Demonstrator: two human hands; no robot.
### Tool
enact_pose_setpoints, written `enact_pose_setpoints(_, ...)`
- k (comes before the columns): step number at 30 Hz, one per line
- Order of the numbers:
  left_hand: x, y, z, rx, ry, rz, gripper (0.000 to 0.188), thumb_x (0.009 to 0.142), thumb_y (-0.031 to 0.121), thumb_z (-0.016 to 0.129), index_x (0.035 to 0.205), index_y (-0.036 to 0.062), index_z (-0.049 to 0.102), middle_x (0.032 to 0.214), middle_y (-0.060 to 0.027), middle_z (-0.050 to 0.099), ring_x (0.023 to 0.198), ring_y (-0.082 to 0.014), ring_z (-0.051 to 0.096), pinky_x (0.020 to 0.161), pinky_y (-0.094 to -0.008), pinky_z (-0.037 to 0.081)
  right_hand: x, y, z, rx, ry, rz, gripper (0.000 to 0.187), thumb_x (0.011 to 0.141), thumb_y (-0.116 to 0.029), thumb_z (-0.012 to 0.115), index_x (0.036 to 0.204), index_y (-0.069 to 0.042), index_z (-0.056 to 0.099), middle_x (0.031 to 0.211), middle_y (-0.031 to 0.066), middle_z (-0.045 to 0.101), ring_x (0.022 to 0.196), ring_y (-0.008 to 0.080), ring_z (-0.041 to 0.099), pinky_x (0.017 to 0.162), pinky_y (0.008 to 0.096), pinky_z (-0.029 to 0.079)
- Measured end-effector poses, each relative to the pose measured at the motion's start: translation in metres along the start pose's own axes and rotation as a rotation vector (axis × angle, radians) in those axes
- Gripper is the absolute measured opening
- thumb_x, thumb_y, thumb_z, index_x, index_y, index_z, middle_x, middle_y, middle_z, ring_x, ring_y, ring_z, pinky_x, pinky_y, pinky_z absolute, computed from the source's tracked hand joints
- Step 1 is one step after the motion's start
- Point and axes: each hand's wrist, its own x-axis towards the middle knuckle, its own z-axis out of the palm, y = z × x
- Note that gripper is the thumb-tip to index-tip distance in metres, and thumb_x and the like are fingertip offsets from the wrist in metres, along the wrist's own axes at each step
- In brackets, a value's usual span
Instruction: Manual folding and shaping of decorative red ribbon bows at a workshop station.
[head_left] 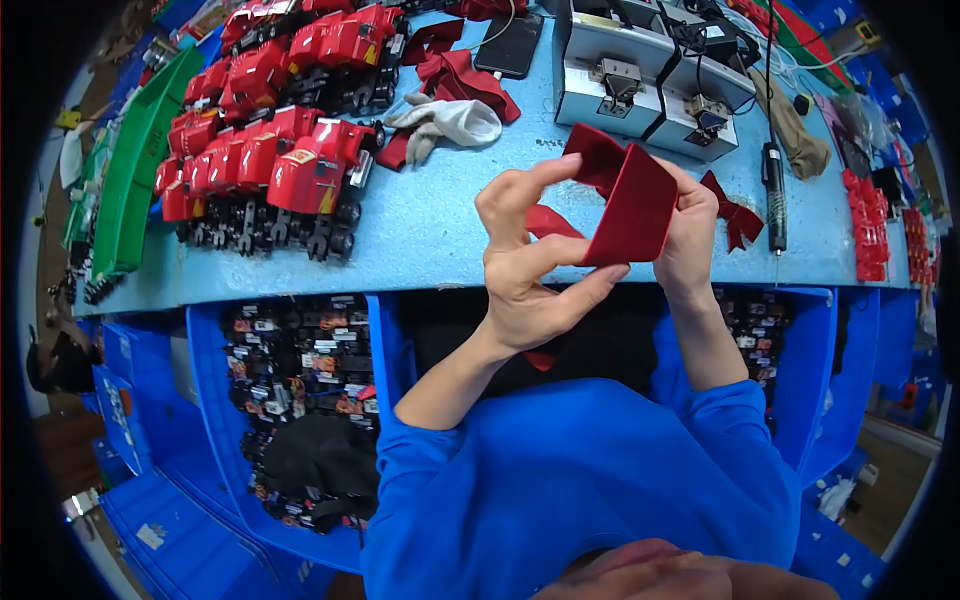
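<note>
Above the front edge of the bench, both hands hold up a dark red cloth band (634,208), bent into an open loop with a broad flat face. My left hand (525,255) grips its left side, thumb under the lower edge and other fingertips at the loop's upper and lower left. My right hand (690,225) closes on the right side; its fingertips are partly hidden behind the cloth. More red cloth (550,222) shows behind the left fingers. A knotted red cloth piece (737,210) lies on the bench right of my right hand.
Rows of red toy trucks (315,170) stand at left, beside a green tray (140,170). A glove (450,122), phone (510,47) and metal machine (650,85) lie farther back. An electric screwdriver (773,195) hangs at right. Blue bins (208,400) of parts sit below the bench.
</note>
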Motion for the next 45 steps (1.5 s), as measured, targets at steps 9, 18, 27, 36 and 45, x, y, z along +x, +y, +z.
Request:
enact_pose_setpoints(9, 0.027, -0.006, -0.015, 0.049, -0.192, 0.086, 0.016, 0.063, -0.003, 0.069, 0.074, 0.0042, 0.06, 0.086, -0.0037, 0.065, 0.081, -0.019, 0.045, 0.078, -0.0323, 0.035, -0.012, -0.006, -0.005, -0.037, -0.196, 0.217, 0.025, 0.082, -0.008, 0.059, 0.103, 0.005, 0.06, 0.088, 0.0075, 0.065, 0.077, 0.0087, 0.061, 0.067, 0.0203, 0.048)
enact_pose_setpoints(18, 0.07, 0.017, -0.045, 0.484, -0.583, 0.413, 0.022, 0.053, 0.004, 0.076, 0.064, 0.0079, 0.057, 0.081, 0.0013, 0.066, 0.081, -0.0225, 0.05, 0.077, -0.0366, 0.038, -0.014, -0.009, -0.009, 0.094, -0.414, 0.482, 0.023, 0.082, -0.011, 0.057, 0.097, 0.006, 0.061, 0.081, 0.0085, 0.065, 0.069, 0.0114, 0.061, 0.064, 0.0231, 0.049)
enact_pose_setpoints(27, 0.063, 0.022, -0.045, 0.414, -0.794, 0.147, 0.018, 0.061, 0.006, 0.074, 0.071, 0.0049, 0.059, 0.088, -0.0004, 0.061, 0.093, -0.0264, 0.051, 0.084, -0.0385, 0.034, -0.021, -0.003, -0.006, 0.225, -0.382, 0.535, 0.022, 0.082, -0.011, 0.058, 0.095, 0.006, 0.061, 0.083, 0.0101, 0.064, 0.068, 0.0118, 0.061, 0.062, 0.0236, 0.049)
enact_pose_setpoints(36, 0.047, 0.018, -0.039, 0.323, -0.735, -0.075, 0.013, 0.069, 0.005, 0.07, 0.079, 0.0016, 0.064, 0.089, -0.0048, 0.059, 0.093, -0.0247, 0.049, 0.081, -0.0342, 0.038, -0.022, 0.008, -0.012, 0.03, -0.343, 0.351, 0.024, 0.082, -0.007, 0.06, 0.103, 0.006, 0.06, 0.09, 0.0088, 0.065, 0.079, 0.0103, 0.061, 0.073, 0.0233, 0.049)
enact_pose_setpoints(45, 0.037, 0.013, -0.03, 0.36, -0.547, -0.191, 0.013, 0.074, 0.008, 0.067, 0.084, -0.0003, 0.064, 0.091, -0.0075, 0.059, 0.088, -0.0216, 0.051, 0.079, -0.0322, 0.039, -0.016, 0.012, -0.005, 0.025, -0.251, 0.234, 0.027, 0.083, -0.006, 0.06, 0.108, 0.005, 0.058, 0.095, 0.0094, 0.064, 0.083, 0.0112, 0.061, 0.075, 0.0232, 0.049)
